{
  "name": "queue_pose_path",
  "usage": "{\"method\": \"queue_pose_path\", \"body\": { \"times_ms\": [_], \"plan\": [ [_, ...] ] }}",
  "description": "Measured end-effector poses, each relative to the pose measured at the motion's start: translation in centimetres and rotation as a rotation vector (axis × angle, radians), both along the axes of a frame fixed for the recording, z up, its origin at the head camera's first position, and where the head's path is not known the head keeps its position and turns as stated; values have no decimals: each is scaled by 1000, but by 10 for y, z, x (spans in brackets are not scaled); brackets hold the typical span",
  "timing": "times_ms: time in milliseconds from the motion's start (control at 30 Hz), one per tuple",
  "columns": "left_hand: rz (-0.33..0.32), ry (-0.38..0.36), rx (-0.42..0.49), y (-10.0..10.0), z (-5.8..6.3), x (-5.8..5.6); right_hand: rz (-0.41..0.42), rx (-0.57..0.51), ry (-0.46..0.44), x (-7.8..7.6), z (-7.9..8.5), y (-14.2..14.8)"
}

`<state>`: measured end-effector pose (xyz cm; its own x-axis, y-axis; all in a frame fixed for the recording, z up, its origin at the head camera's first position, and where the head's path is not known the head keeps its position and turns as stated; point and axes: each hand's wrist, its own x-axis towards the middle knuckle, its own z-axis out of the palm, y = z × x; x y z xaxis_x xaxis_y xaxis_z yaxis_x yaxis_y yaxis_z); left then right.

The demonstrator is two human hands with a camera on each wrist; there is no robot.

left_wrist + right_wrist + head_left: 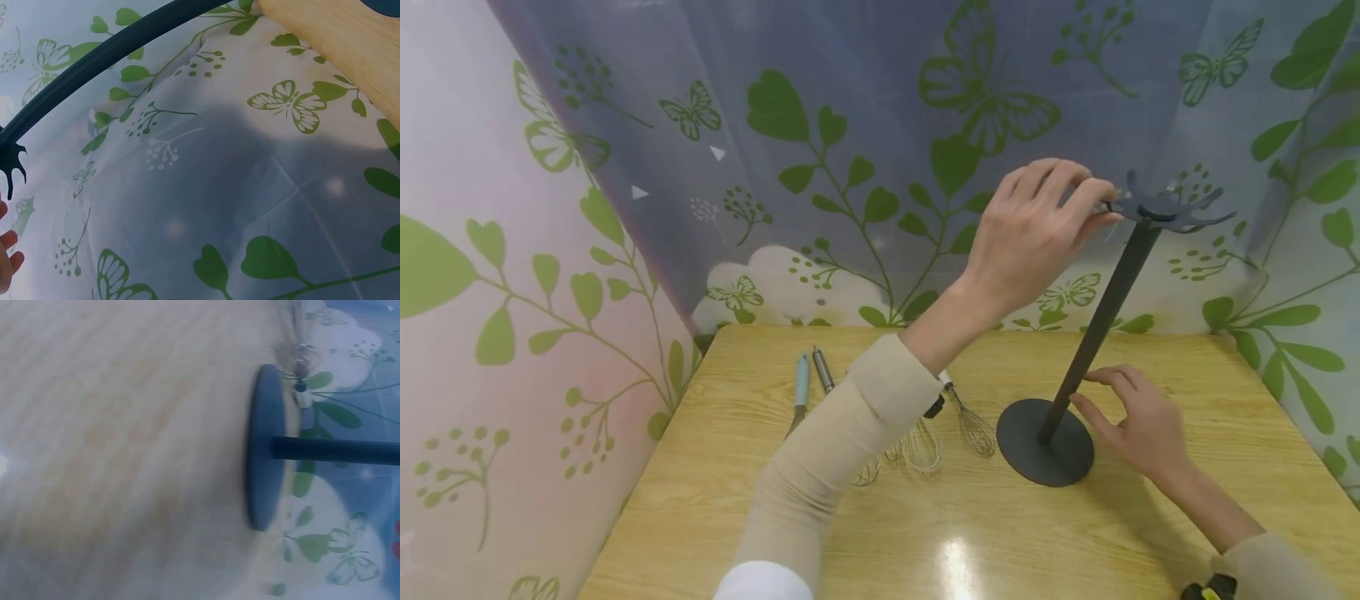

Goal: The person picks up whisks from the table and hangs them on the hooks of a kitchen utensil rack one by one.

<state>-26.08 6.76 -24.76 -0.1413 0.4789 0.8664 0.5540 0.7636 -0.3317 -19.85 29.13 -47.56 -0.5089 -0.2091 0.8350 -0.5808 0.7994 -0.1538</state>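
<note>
Head cam: L sleeve (827,458) blocks mid parts of the whisks (976,429), so exact qty unclear. L hand (1030,229) hides tip of the stand's (1108,312) left hook. Can't tell if R hand (1142,429) touches the pole. L wrist cam: L hand & base cropped. R wrist cam: desk (125,425) blurry, pole cut off, R hand just slivers at edge.

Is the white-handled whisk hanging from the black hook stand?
No, the white-handled whisk lies on the wooden table, beside the round base of the black hook stand.
</note>
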Motion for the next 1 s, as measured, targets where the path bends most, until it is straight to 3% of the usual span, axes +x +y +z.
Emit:
{"method": "queue_pose_path", "body": {
  "times_ms": [333, 533, 1000],
  "plan": [
    [-24, -20, 16, -1, -2, 2, -37, -41, 145, 9, 62, 3],
    [-31, -21, 18, 0, -2, 0, -6, -151, 273, 14, 100, -6],
    [-42, -47, 28, 0, -1, 2, 12, -218, 454, 14, 167, -17]
  ]
}}
